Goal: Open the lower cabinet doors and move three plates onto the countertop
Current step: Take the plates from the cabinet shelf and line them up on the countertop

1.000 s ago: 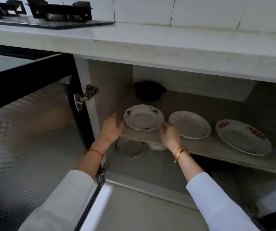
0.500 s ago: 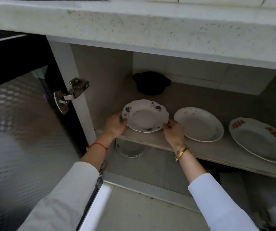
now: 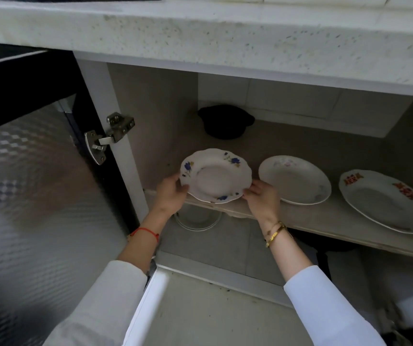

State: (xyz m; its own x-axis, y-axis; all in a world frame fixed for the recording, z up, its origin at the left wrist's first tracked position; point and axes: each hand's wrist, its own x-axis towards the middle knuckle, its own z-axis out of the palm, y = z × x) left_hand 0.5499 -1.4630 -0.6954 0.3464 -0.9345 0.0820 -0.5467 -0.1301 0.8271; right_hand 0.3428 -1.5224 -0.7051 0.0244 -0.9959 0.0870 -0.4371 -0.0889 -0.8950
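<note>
Left hand [image 3: 171, 196] grips the left rim of the blue-flowered plate [image 3: 216, 176], thumb over the top edge, fingers curled under. Right hand [image 3: 262, 197] pinches the right rim of the same plate, fingertips on the edge. From my feed the plate reads tilted, far edge raised toward me, near edge low over the front lip of the cabinet shelf [image 3: 325, 218]; whether it touches the shelf I cannot tell.

At 3 o'clock of the held plate, just beside the right hand, a plain white plate [image 3: 297, 179] with a faint pink mark lies flat on the shelf. Further on at 3 o'clock, apart from it, a larger oval plate [image 3: 385, 201] with red patterns on the rim, also flat on the shelf.

At 12 o'clock of the held plate, at the back of the shelf, a black pot [image 3: 225, 122]. At 6 o'clock, below the shelf, a clear glass lid or dish [image 3: 196, 219], partly hidden.

Left cabinet door [image 3: 26, 196] stands open at 9 o'clock, patterned panel facing me, metal hinge [image 3: 112, 136] on the frame. Countertop [image 3: 225, 38] edge runs across 12 o'clock. Red string on the left wrist, gold bangles on the right, white sleeves.
</note>
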